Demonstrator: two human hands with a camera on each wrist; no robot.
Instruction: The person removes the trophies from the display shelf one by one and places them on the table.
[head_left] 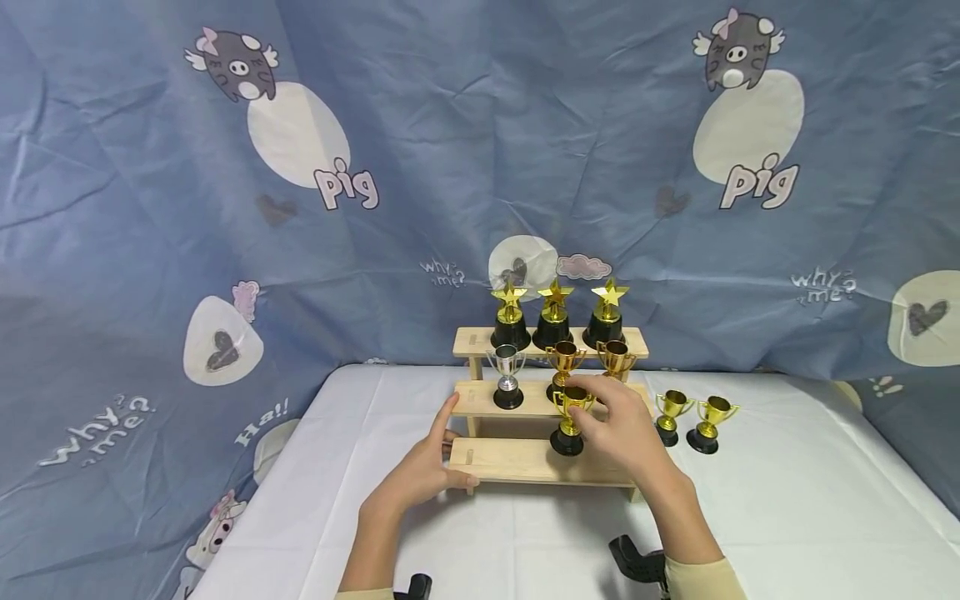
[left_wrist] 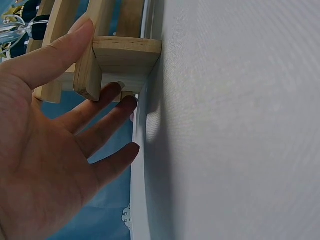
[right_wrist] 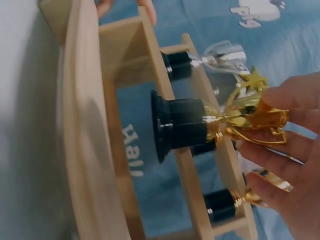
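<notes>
My right hand pinches a small gold trophy cup by its bowl. In the right wrist view, its black base hangs apart from the lowest board of a three-step wooden stand. My left hand is at the stand's left end, thumb by the front edge of the lowest board and the other fingers spread. On the middle step stand a silver trophy cup and two bronze-coloured trophy cups, partly hidden by my right hand. Three gold star trophies line the top step.
To the right of the stand, two more gold trophy cups stand on the white-covered table. A blue cloth printed with pigs hangs behind the table. Dark wrist-worn devices show near both forearms.
</notes>
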